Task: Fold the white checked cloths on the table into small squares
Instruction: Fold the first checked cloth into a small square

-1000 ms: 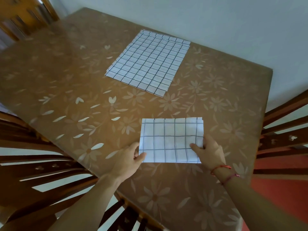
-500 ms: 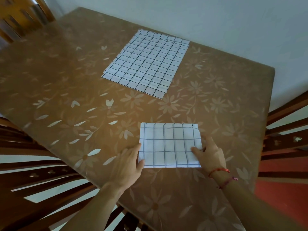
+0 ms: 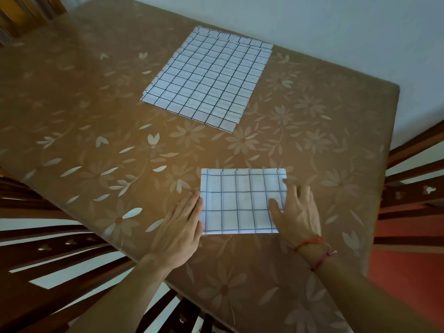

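Observation:
A folded white checked cloth (image 3: 240,200) lies flat on the table near me, as a small rectangle. My left hand (image 3: 180,224) lies flat beside its left edge, fingers straight and touching that edge. My right hand (image 3: 296,212) rests with spread fingers on the cloth's right side, covering its right edge. A larger stack of white checked cloths (image 3: 209,75) lies spread flat farther back, near the wall.
The table (image 3: 96,140) wears a brown cover with pale flowers. Dark wooden chairs stand at the left (image 3: 48,248) and right (image 3: 413,188). A pale wall runs close behind the far edge.
Both hands have let go of the folded cloth's near corners and flattened. The right hand has slid up along the cloth's right side, and the cloth now lies pressed flat.

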A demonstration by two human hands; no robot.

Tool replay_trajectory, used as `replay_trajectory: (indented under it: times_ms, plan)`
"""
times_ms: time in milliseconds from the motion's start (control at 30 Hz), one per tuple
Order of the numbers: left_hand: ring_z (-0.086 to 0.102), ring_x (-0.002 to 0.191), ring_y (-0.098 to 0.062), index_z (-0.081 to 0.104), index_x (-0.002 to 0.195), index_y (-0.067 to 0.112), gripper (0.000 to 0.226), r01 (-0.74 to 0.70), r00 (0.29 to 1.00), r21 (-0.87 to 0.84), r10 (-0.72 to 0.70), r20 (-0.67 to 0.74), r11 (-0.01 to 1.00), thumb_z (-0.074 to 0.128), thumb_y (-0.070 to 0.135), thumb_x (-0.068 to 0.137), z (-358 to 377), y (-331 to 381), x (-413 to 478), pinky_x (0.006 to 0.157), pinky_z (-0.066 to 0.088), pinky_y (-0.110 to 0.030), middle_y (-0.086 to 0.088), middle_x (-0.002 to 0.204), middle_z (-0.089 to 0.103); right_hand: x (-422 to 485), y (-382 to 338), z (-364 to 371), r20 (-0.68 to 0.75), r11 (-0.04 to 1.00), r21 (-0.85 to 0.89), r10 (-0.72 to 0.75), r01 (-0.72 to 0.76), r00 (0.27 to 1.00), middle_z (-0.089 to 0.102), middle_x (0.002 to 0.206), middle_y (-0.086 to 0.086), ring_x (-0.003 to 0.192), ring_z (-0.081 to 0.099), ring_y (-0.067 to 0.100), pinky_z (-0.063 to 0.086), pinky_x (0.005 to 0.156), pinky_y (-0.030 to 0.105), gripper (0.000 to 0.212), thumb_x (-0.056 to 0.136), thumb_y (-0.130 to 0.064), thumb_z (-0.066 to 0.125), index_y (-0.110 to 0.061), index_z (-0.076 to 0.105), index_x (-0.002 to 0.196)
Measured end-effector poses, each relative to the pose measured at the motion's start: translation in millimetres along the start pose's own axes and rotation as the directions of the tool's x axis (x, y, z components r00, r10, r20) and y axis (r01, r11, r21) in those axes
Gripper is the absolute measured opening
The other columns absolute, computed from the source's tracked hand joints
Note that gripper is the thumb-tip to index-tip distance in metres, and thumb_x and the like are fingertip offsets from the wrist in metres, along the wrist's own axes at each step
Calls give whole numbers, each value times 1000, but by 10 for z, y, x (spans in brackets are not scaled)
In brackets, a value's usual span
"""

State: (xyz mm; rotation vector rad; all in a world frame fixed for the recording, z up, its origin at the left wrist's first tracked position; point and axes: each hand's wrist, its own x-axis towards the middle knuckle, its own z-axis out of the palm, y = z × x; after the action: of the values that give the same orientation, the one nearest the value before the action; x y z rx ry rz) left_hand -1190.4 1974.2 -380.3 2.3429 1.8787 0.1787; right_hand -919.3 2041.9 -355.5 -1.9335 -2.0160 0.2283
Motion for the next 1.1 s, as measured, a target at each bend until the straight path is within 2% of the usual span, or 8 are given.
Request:
replay_trajectory:
  times_ms: [167,333,467,567,700,833,967,1100]
  plan:
    - [12,149,-19,27,151,5,59,-16,996,37,13,90,999,15,35,102,80,-3,1,116,31,-44,-8,161,17,-332,-451,260,146,957,-10,-285,289,947,43,142,13,132,41,29,43,104,41,58,90,-37,48,-10,39,141]
    - [16,148,-21,27,151,5,75,-62,994,30,59,94,998,-6,50,101,18,12,49,116,25,-46,-8,160,21,-595,-765,572,258,885,-19,-444,464,858,30,153,18,144,25,30,35,110,46,60,95,-31,47,0,34,145]
    - [13,149,-21,26,152,6,62,-64,986,91,49,159,994,14,43,103,94,-51,45,115,30,-48,-8,161,19,-685,-858,593,317,859,-32,-476,511,820,24,155,19,146,17,29,28,114,47,58,101,-34,33,2,29,146]
    - [8,150,-23,21,152,5,66,-100,979,125,74,192,987,23,40,97,122,-71,31,117,25,-47,-10,162,13,-767,-897,563,355,831,-28,-511,556,783,19,157,18,147,13,28,25,116,47,60,102,-37,24,1,24,148]
    - [5,150,-24,17,153,4,58,-85,982,123,62,179,989,20,29,100,125,-38,34,119,22,-45,-10,162,8,-815,-908,594,412,853,-26,-467,522,783,9,159,16,148,4,27,17,118,47,71,100,-51,17,0,14,150]
    - [3,150,-21,13,153,5,59,-64,985,107,45,166,992,12,33,101,112,-17,31,120,17,-41,-9,162,6,-822,-817,545,443,865,-49,-429,499,787,2,159,17,148,-3,27,11,119,47,79,98,-59,13,0,13,151]
    - [-7,149,-18,6,153,7,60,-54,986,80,40,161,995,4,37,101,104,-3,32,120,4,-36,-6,162,-2,-812,-465,378,448,897,-135,-324,421,833,7,158,19,147,5,31,18,117,49,82,97,-62,15,1,16,150]
    - [-11,148,-14,3,153,10,63,-33,986,49,24,164,998,-2,41,98,111,-1,34,120,2,-35,-2,162,-6,-830,68,128,441,906,-254,-204,339,874,6,158,21,146,6,33,13,117,45,84,96,-63,16,2,16,149]
